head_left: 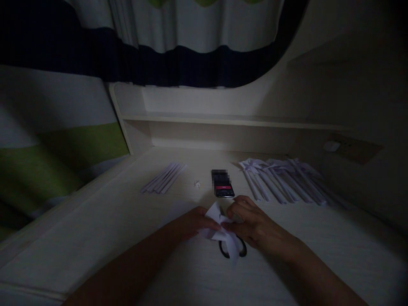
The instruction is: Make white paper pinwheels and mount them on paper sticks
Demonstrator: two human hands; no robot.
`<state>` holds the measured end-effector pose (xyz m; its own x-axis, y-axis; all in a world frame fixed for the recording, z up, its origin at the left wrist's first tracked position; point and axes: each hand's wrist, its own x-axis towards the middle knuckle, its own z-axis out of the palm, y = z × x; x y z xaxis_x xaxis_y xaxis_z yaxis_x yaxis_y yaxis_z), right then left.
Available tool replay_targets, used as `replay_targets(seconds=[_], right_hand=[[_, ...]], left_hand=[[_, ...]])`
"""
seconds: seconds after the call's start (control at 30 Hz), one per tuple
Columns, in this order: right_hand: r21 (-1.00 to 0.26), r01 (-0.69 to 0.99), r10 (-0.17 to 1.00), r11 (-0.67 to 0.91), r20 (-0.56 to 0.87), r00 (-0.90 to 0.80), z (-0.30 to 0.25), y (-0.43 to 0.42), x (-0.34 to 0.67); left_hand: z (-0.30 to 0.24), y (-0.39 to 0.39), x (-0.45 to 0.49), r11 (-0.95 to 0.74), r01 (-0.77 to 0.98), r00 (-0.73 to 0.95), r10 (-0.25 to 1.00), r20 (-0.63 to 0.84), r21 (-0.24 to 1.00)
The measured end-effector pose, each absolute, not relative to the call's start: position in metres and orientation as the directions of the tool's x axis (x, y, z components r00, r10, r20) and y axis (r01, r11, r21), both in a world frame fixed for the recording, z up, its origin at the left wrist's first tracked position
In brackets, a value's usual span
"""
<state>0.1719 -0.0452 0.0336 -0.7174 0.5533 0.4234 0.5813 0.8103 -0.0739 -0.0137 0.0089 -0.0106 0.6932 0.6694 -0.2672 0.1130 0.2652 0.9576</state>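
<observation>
My left hand point(191, 223) and my right hand point(250, 221) meet over the middle of the pale desk point(95, 238). Both pinch a folded white paper piece point(219, 231), which has petal-like flaps on top and a strip hanging toward me. The fingers of each hand are closed on the paper. Black-handled scissors point(242, 250) lie on the desk under the paper, mostly hidden by it.
A phone point(222, 183) lies just beyond my hands. Several plain white paper sticks point(164, 178) lie to its left, a small paper scrap point(197, 184) beside them. Several finished paper pieces with stems point(280, 180) lie at the right. A shelf point(223, 121) and a striped curtain point(191, 38) stand behind.
</observation>
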Motion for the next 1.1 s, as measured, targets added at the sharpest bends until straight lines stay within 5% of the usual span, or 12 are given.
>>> replay_targets(seconds=[0.17, 0.3, 0.4, 0.53, 0.77, 0.97, 1.1], right_hand=[[-0.286, 0.521, 0.593, 0.804, 0.448, -0.669, 0.028, -0.042, 0.174], [-0.562, 0.525, 0.768, 0.64, 0.438, -0.467, 0.016, -0.036, 0.169], [-0.737, 0.526, 0.898, 0.424, 0.265, -0.352, 0.004, -0.033, 0.165], [-0.874, 0.413, 0.895, 0.256, 0.054, -0.442, -0.006, -0.034, 0.163], [-0.964, 0.265, 0.911, 0.033, -0.08, -0.404, -0.01, -0.033, 0.161], [-1.0, 0.025, 0.993, 0.019, 0.016, -0.115, -0.008, -0.026, 0.16], [-0.993, -0.103, 0.997, 0.064, 0.059, 0.051, -0.018, -0.024, 0.157]], left_hand=[[-0.012, 0.012, -0.014, 0.301, 0.074, 0.702, 0.661, -0.264, 0.951], [-0.011, 0.013, -0.015, 0.185, 0.173, 0.715, 0.652, -0.253, 0.967], [-0.009, 0.011, -0.014, 0.133, 0.253, 0.711, 0.646, -0.277, 0.958], [-0.008, 0.009, -0.011, 0.113, 0.362, 0.666, 0.663, -0.342, 0.925], [-0.016, 0.013, -0.01, 0.143, 0.338, 0.639, 0.691, -0.338, 0.93], [-0.011, 0.017, -0.006, 0.321, -0.198, 0.554, 0.816, -0.164, 0.926], [-0.012, 0.012, -0.002, 0.256, -0.208, 0.58, 0.809, -0.091, 0.944]])
